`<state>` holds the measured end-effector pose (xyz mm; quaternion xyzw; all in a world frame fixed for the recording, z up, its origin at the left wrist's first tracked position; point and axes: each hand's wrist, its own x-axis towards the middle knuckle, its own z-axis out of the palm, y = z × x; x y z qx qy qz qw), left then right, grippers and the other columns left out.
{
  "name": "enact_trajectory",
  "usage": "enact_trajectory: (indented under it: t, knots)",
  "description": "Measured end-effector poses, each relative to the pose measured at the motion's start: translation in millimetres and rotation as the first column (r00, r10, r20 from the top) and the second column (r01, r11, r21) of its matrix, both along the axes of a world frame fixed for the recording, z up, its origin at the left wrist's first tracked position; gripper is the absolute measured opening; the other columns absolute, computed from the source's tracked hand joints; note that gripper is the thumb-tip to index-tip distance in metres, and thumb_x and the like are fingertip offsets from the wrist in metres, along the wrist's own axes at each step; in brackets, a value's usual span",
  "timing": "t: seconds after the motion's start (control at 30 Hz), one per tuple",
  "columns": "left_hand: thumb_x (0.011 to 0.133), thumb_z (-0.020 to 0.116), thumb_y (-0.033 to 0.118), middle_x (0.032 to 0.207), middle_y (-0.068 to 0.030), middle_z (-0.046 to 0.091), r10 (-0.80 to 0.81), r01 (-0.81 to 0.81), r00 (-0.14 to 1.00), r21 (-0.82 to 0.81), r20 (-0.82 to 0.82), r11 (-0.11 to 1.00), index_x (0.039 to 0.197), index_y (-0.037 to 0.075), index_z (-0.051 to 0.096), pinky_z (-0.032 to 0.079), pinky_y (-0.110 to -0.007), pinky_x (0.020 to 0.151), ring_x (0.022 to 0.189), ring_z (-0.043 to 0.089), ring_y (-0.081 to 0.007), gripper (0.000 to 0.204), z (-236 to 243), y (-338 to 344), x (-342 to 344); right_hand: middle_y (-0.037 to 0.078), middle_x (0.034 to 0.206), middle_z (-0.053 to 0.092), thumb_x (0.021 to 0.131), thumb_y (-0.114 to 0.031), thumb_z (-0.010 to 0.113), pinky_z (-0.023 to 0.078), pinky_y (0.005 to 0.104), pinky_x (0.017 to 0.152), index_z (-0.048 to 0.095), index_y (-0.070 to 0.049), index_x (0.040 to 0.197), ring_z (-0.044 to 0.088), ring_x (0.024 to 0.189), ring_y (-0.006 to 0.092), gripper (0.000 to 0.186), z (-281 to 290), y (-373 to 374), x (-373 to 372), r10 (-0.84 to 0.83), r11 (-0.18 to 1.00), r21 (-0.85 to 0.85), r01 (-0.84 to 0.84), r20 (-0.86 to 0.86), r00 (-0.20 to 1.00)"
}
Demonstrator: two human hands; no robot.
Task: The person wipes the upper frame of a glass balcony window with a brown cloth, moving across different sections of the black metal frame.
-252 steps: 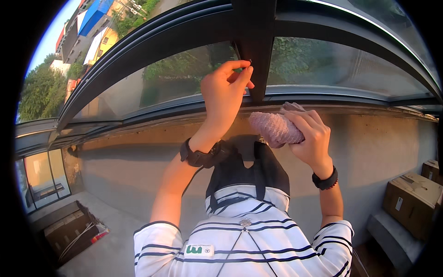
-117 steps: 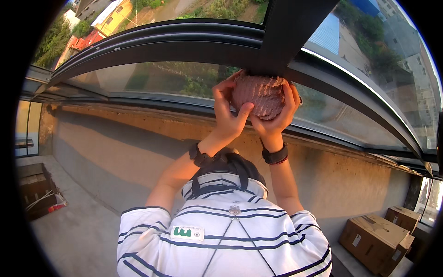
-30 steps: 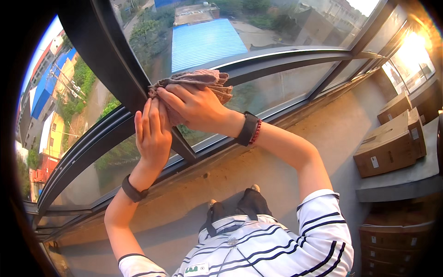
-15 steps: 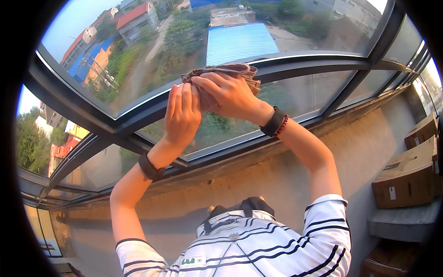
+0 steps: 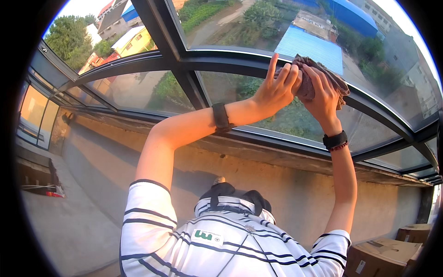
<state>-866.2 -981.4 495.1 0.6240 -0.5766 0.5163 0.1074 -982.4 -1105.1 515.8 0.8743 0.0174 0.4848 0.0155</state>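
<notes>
Here, boxes [image 5: 385,249] apparently closed, cloth [image 5: 305,90] in hand [image 5: 323,101]

Warm daylight, soft shadow along the wall [image 5: 295,194], fisheye-bowed edges

It looked like an unfinished enclosed balcony: dark metal-framed glass windows [image 5: 184,63] across the top, bare grey cement wall [image 5: 295,198] mid-frame, brown cardboard boxes [image 5: 380,255] lower right.

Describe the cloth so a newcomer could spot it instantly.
Find the dark window frame spanning the upper view, then follow its crossbar right of centre. There, the left hand and right hand come together at a bunched cloth. Its wrinkled, brownish-pink fabric sets it apart from the smooth crossbar and glass.
</notes>
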Motion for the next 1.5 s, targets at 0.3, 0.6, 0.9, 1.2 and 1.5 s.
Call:
enact_trajectory:
  t: [0.3,0.6,0.9,1.2,1.5]
  knots:
    - [0.079,0.059,0.014,0.116,-0.0080,0.050,-0.061,0.060,0.997,-0.020,-0.050,0.998,0.118,0.002,0.052,0.024,-0.057,0.109,0.113,0.051,-0.0207,0.041,19.3,110.9,92.6,0.007,0.110,0.062,0.060,0.000,0.066,0.050,0.0351,0.084,0.058,-0.007,0.120,0.062,0.095,0.0241,0.061,11.4,92.8,86.3,0.155,0.987,-0.065,-0.148,0.132,0.979]
    - [0.077,0.059,0.015,0.109,-0.0066,0.057,0.022,-0.022,1.000,0.070,-0.009,0.997,0.115,0.004,0.056,0.036,-0.042,0.099,0.108,0.053,-0.0191,0.039,-1.7,148.8,178.1,0.013,0.122,0.047,0.063,-0.012,0.070,0.046,0.0448,0.088,0.047,-0.007,0.130,0.054,0.106,0.0311,0.071,-20.3,151.0,169.7,-0.051,0.997,-0.061,0.049,-0.044,0.998]
    - [0.075,0.060,0.012,0.104,-0.0045,0.057,-0.113,0.114,0.991,0.010,-0.078,0.993,0.109,0.006,0.060,0.034,-0.048,0.100,0.102,0.054,-0.0172,0.035,-7.4,138.3,180.1,0.015,0.117,0.052,0.073,-0.014,0.063,0.051,0.0406,0.083,0.050,-0.006,0.126,0.059,0.103,0.0300,0.055,-27.1,146.8,166.2,-0.187,0.968,-0.163,0.190,0.032,0.982]
    - [0.077,0.057,0.013,0.100,-0.0062,0.056,-0.067,0.065,0.995,0.038,0.073,0.997,0.105,0.005,0.059,0.037,-0.046,0.099,0.101,0.054,-0.0189,0.029,-1.3,110.9,154.4,0.008,0.110,0.054,0.071,-0.019,0.071,0.049,0.0397,0.082,0.052,-0.009,0.123,0.059,0.099,0.0252,0.057,-27.5,110.3,143.8,-0.203,0.933,-0.275,0.234,0.134,0.970]
    - [0.077,0.056,0.014,0.093,-0.0056,0.053,-0.090,0.092,0.988,-0.007,0.122,0.996,0.097,0.006,0.057,0.037,-0.045,0.098,0.100,0.054,-0.0187,0.021,-4.9,6.9,52.7,0.008,0.112,0.054,0.071,-0.024,0.073,0.050,0.0394,0.085,0.050,-0.008,0.125,0.059,0.100,0.0253,0.061,-29.3,14.6,40.0,-0.221,0.922,-0.287,0.260,0.161,0.962]
